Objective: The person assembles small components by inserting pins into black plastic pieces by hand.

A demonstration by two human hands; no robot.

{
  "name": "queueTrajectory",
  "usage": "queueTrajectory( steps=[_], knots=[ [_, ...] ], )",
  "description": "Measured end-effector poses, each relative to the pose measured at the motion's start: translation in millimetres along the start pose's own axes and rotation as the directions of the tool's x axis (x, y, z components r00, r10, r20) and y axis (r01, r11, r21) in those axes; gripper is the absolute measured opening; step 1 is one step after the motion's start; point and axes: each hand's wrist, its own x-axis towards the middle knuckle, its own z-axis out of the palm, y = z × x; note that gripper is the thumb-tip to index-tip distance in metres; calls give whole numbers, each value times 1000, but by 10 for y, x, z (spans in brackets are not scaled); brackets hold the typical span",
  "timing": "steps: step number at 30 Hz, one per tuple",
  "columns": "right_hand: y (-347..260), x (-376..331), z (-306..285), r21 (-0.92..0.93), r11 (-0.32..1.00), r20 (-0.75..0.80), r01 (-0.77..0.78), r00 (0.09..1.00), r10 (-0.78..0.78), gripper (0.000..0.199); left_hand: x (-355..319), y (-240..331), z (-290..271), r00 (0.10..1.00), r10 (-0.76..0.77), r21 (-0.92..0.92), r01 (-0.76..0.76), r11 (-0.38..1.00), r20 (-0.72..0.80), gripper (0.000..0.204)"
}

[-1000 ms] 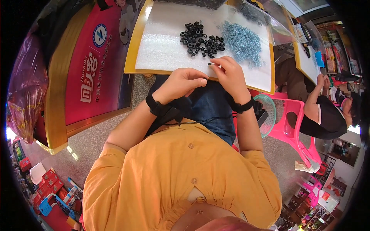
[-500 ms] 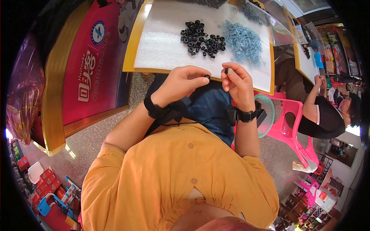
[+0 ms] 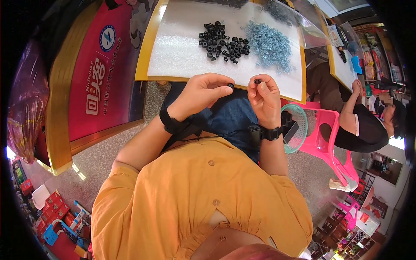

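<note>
Between thumb and forefinger, my left hand (image 3: 203, 93) pinches a small black ring-shaped part (image 3: 231, 86) over the table's near edge. A short way to its right, my right hand (image 3: 265, 97) pinches another small black part (image 3: 258, 81), its other fingers curled. The two parts are apart. Beyond my hands, a loose heap of small black ring-like parts (image 3: 223, 42) lies on the white foam sheet (image 3: 173, 47). To the right of that heap spreads a pile of tiny clear bluish pieces (image 3: 269, 45).
The table's yellow rim (image 3: 143, 60) runs around the foam. Clear plastic panels (image 3: 310, 32) stand at its right. A green mesh basket (image 3: 296, 130) sits beside my right wrist, by a pink chair (image 3: 325, 134). Another person (image 3: 359, 130) sits at a table on the right.
My right hand has turned a little, so the black part in its fingertips shows more plainly. Both hands stay close together, and the whole view has shifted slightly.
</note>
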Motion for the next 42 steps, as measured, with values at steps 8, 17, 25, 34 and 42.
queueTrajectory(
  steps=[8,17,25,34,42],
  knots=[
    [12,-12,36,-52,998,-37,25,999,-27,17,-15,10,5,1000,18,-9,-18,1000,-7,30],
    [17,-36,113,-144,987,-19,72,997,-76,13,-36,23,37,998,56,-17,-56,998,-26,29],
    [43,-76,201,-201,976,28,82,997,-78,17,-76,39,81,989,141,69,-137,988,-48,28],
    [100,-55,158,-195,972,82,128,990,-114,20,-90,54,95,993,99,-43,-102,994,-64,29],
    [251,-33,184,-276,943,130,185,979,-154,20,-94,78,160,991,111,-183,-123,975,-75,28]
  ],
)
